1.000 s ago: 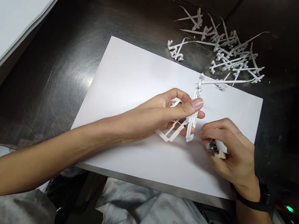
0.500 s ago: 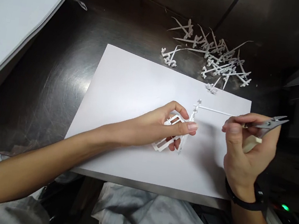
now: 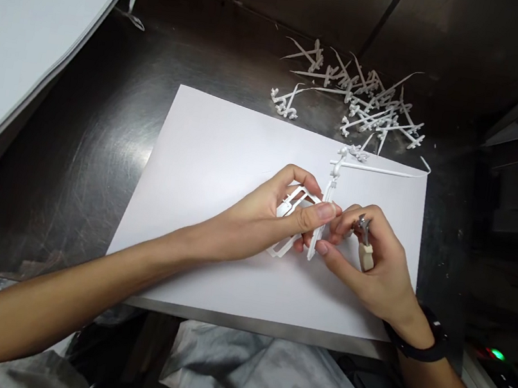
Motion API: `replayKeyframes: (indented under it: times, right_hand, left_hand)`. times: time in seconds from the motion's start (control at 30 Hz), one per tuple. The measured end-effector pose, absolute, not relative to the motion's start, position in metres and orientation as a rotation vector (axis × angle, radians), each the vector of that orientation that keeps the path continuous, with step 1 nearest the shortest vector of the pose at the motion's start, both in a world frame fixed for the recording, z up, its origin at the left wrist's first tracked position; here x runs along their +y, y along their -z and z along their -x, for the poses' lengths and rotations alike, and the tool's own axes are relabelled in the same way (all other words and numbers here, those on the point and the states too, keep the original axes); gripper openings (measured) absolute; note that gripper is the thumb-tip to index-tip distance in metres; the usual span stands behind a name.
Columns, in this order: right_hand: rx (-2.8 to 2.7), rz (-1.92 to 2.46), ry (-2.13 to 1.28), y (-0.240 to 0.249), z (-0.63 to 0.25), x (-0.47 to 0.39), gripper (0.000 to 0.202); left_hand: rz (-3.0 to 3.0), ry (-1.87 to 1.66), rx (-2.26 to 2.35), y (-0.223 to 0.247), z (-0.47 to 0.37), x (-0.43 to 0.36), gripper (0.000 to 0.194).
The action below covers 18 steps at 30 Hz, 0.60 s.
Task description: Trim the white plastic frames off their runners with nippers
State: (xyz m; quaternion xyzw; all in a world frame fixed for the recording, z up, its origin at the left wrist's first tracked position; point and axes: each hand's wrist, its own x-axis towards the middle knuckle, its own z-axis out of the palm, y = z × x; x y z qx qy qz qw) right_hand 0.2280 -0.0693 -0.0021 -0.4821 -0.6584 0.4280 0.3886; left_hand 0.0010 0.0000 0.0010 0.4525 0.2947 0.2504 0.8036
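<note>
My left hand (image 3: pixel 269 221) is closed around white plastic frame parts (image 3: pixel 294 194), pinching them between thumb and fingers. An upright narrow white strip (image 3: pixel 313 247) shows beside the thumb. From its top a white sprue (image 3: pixel 379 170) runs off to the right and ends in a bent thin tail. My right hand (image 3: pixel 386 271) has cutting nippers (image 3: pixel 366 257) with a cream handle tucked in it. Its thumb and fingertips are at the right side of the strip; whether they grip it is hard to tell. Beneath both hands lies a white sheet (image 3: pixel 217 149).
A pile of white sprue scraps (image 3: pixel 375 101) lies on the dark metal table (image 3: pixel 117 134) behind the sheet. At the far left is a stack of white paper (image 3: pixel 36 24), with tweezers (image 3: pixel 134 0) beside it. A device with a green light (image 3: pixel 498 354) stands at lower right.
My right hand has let go of the sprue's far end and moved left to the strip by my left hand. The nippers have turned in its grip. The sprue's bent tail now shows.
</note>
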Motion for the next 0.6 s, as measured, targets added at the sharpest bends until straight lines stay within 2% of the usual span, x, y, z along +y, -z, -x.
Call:
replayKeyframes:
  times: [0.2, 0.3, 0.43, 0.6]
  right_hand:
    - [-1.543, 1.212, -0.540, 0.009, -0.232, -0.062, 0.017]
    - [-1.328, 1.300, -0.329, 0.010, -0.240, -0.056, 0.022]
    - [-1.463, 1.448, -0.415, 0.001, -0.250, -0.056, 0.020]
    - [-1.550, 1.500, -0.674, -0.006, -0.252, -0.055, 0.024]
  left_hand:
    - [-0.989, -0.471, 0.669, -0.001, 0.001, 0.003, 0.040]
    - [-1.007, -0.382, 0.674, -0.002, 0.004, 0.004, 0.044]
    - [-1.097, -0.284, 0.697, 0.002, 0.007, 0.005, 0.050]
    - [-1.089, -0.371, 0.697, 0.009, 0.006, 0.007, 0.050]
